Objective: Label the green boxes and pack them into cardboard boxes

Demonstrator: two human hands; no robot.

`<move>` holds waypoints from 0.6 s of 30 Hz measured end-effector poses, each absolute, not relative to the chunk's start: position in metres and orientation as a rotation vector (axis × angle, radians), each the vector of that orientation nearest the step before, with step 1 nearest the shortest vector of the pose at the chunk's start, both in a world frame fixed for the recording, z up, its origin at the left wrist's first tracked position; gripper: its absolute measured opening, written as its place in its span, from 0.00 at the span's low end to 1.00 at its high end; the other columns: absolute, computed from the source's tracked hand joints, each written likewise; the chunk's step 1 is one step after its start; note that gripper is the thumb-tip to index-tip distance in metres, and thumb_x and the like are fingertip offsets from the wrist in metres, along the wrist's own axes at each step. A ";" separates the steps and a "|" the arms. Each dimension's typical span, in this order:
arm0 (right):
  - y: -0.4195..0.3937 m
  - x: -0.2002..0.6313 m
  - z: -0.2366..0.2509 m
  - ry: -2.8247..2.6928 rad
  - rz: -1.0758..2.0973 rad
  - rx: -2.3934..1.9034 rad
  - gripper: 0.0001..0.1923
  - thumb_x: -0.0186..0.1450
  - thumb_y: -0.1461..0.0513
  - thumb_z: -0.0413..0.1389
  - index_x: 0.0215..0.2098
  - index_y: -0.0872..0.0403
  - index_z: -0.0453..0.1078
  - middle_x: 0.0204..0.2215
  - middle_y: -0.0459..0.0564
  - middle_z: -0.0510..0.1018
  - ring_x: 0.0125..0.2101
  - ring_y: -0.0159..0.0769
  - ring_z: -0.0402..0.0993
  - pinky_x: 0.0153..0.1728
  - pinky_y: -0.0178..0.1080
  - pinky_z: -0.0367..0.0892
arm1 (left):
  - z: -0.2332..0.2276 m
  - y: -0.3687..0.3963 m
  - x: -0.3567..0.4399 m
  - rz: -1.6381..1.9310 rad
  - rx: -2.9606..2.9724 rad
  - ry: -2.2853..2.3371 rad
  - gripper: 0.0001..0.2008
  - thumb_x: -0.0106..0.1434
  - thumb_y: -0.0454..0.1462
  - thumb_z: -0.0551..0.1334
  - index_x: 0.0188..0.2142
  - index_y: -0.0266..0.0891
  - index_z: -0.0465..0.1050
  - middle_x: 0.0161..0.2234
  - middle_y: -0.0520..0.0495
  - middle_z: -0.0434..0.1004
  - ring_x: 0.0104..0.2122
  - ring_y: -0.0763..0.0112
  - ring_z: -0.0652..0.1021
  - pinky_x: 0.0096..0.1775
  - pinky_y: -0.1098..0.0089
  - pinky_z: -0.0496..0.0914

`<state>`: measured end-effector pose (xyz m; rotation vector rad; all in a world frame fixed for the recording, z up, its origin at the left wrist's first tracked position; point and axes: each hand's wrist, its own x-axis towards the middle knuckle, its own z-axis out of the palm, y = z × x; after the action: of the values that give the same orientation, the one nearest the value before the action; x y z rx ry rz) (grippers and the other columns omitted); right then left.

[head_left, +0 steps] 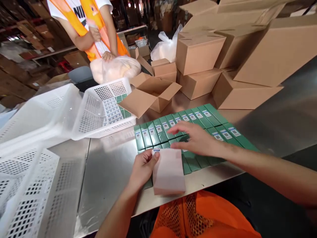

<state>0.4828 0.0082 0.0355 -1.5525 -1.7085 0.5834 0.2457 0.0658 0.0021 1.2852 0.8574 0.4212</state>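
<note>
My left hand (143, 167) grips a white stack of label sheets (169, 172) at its upper left corner, thumb on top. A small printed label with a blue band shows by the thumb. My right hand (194, 138) hovers over the rows of green boxes (162, 132), thumb and fingers apart, with nothing visible between them. The boxes lie side by side in two rows on the metal table. Many bear a white and blue label with a square code; my right hand and the stack hide some of them.
An open carton (158, 96) stands behind the green boxes. To its left, a white basket (84, 114) holds labelled boxes, with more white baskets (32, 195) at left. Several cartons (200, 54) are stacked at right. Across the table, a person in an orange vest grips a plastic bag (115, 69).
</note>
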 end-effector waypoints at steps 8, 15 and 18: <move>0.015 0.430 -0.001 -2.071 -0.099 -1.325 0.08 0.69 0.63 0.58 0.43 0.46 0.77 0.40 0.47 0.80 0.43 0.39 0.72 0.46 0.46 0.62 | -0.009 0.074 0.239 0.474 1.232 0.838 0.27 0.59 0.60 0.63 0.33 0.36 0.77 0.21 0.50 0.73 0.20 0.72 0.70 0.27 0.72 0.66; -0.017 0.433 0.019 -2.326 -0.172 -0.863 0.09 0.70 0.66 0.54 0.38 0.48 0.74 0.43 0.41 0.82 0.47 0.33 0.74 0.52 0.43 0.65 | -0.015 0.074 0.237 0.418 1.255 0.933 0.26 0.53 0.58 0.69 0.24 0.36 0.72 0.18 0.53 0.68 0.19 0.76 0.66 0.23 0.76 0.62; -0.016 0.466 0.042 -2.017 0.336 -0.933 0.06 0.70 0.66 0.53 0.38 0.52 0.72 0.38 0.46 0.82 0.44 0.32 0.77 0.47 0.37 0.71 | -0.016 0.074 0.236 0.382 1.221 0.945 0.26 0.52 0.59 0.70 0.24 0.37 0.73 0.18 0.52 0.70 0.20 0.74 0.68 0.24 0.74 0.64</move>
<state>0.4664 -0.0164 0.0418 -0.9328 -2.0171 0.3359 0.2359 0.0739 -0.0164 1.2208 0.9449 0.3819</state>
